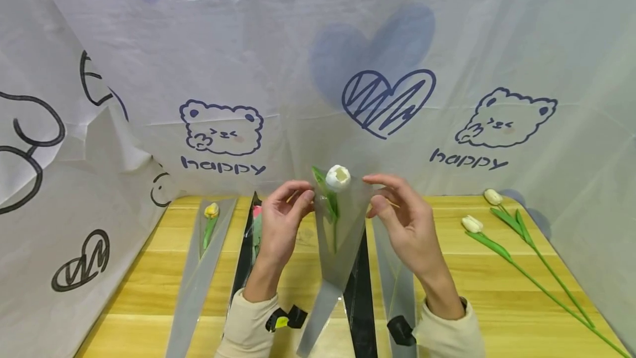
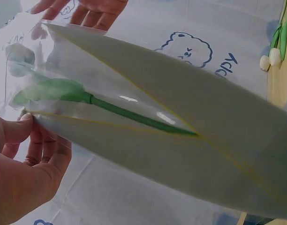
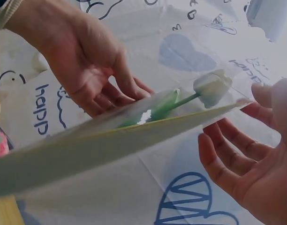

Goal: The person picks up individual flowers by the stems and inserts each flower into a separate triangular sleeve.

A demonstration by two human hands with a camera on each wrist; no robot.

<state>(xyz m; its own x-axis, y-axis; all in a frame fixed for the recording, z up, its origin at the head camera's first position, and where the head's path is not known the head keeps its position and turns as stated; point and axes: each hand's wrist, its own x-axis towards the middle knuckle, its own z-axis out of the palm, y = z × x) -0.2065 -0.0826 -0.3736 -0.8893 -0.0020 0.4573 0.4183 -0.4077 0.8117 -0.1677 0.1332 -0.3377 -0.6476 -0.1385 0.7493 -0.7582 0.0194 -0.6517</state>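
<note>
A white tulip (image 1: 338, 179) with green leaves stands upright inside a flower sleeve (image 1: 343, 242), which has a clear front, a grey back and gold lines. My left hand (image 1: 285, 211) pinches the sleeve's left edge near the top between thumb and fingers. At the opposite upper corner is my right hand (image 1: 404, 220), its index fingertip right at the film and its thumb spread apart from it. Both wrist views show the tulip stem (image 2: 139, 118) and bloom (image 3: 211, 89) through the film. The sleeve's narrow end points down toward the table.
A sleeved yellow tulip (image 1: 211, 211) lies at the left of the wooden table (image 1: 134, 297). Beside it is a dark sleeve (image 1: 242, 269) with a pink flower. Another grey sleeve (image 1: 395, 269) lies under my right arm. Two loose white tulips (image 1: 472, 224) lie at the right.
</note>
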